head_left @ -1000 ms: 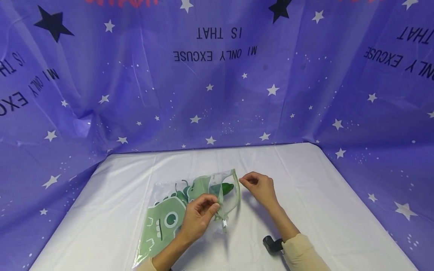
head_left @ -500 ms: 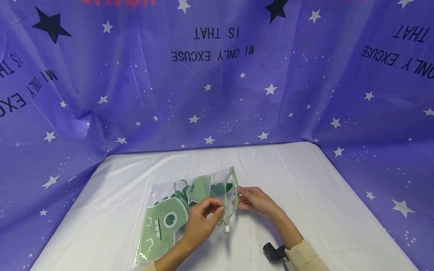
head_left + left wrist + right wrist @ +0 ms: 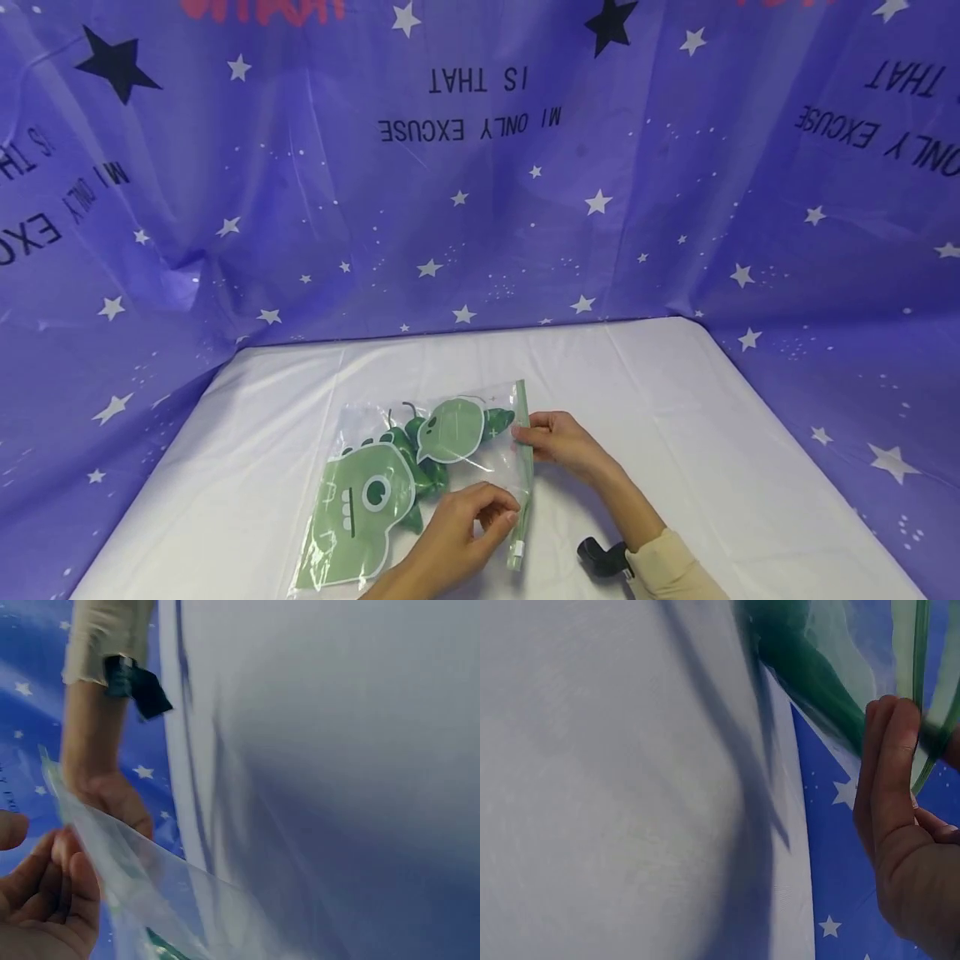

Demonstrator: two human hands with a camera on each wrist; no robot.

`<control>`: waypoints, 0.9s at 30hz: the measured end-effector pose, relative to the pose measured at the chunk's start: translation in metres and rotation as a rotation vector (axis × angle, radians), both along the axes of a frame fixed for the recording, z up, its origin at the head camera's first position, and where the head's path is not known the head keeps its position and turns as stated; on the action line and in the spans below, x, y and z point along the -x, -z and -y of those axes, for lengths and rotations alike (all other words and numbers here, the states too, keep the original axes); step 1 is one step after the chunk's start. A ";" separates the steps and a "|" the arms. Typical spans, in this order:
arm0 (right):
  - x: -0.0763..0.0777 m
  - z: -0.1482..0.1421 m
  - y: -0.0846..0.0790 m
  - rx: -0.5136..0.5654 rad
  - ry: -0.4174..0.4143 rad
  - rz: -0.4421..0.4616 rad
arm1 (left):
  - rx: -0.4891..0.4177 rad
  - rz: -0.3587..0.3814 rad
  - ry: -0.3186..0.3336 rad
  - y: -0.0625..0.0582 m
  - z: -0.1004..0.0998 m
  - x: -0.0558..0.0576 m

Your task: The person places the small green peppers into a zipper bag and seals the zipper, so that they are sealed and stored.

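Observation:
A clear zip bag printed with green cartoon dinosaurs lies on the white table, its green zip edge toward the right. Inside it are shiny dark green pieces with thin curved stems, which look like peppers; the print partly hides them. My right hand pinches the zip edge near its upper part, thumb on one face and fingers behind. My left hand is over the lower part of the bag, fingers loosely bent near the zip edge. In the left wrist view the left thumb stands apart from the fingers.
A white slider sits at the near end of the zip edge. A black wrist device is at the right sleeve. Purple star-printed cloth walls the table at the back and sides.
The bag's mouth, gaping earlier, now lies flat with its edges together. My right hand has come to the edge and taken hold; my left hand has moved down and toward the near end.

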State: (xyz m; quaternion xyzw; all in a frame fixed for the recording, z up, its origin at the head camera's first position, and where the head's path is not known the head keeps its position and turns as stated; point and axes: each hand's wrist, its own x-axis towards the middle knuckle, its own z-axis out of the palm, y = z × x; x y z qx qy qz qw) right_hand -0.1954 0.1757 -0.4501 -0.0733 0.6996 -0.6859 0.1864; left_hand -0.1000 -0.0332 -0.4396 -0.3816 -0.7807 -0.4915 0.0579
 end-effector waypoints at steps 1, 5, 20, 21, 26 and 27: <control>0.000 0.001 0.001 -0.015 0.006 -0.007 | -0.005 0.062 0.042 -0.001 0.003 -0.004; 0.002 0.003 0.004 -0.022 0.052 -0.005 | 0.007 0.509 0.287 -0.003 0.016 -0.018; 0.003 0.011 0.009 -0.105 0.253 -0.032 | -0.691 1.413 0.064 0.035 0.008 -0.020; 0.003 0.011 0.010 -0.101 0.250 -0.030 | -0.703 1.383 0.044 0.037 0.006 -0.019; -0.004 0.006 0.009 -0.122 0.128 -0.022 | -0.663 1.210 -0.060 0.039 -0.004 -0.012; -0.007 0.005 0.007 -0.125 0.091 -0.017 | -0.661 1.180 -0.096 0.038 -0.006 -0.010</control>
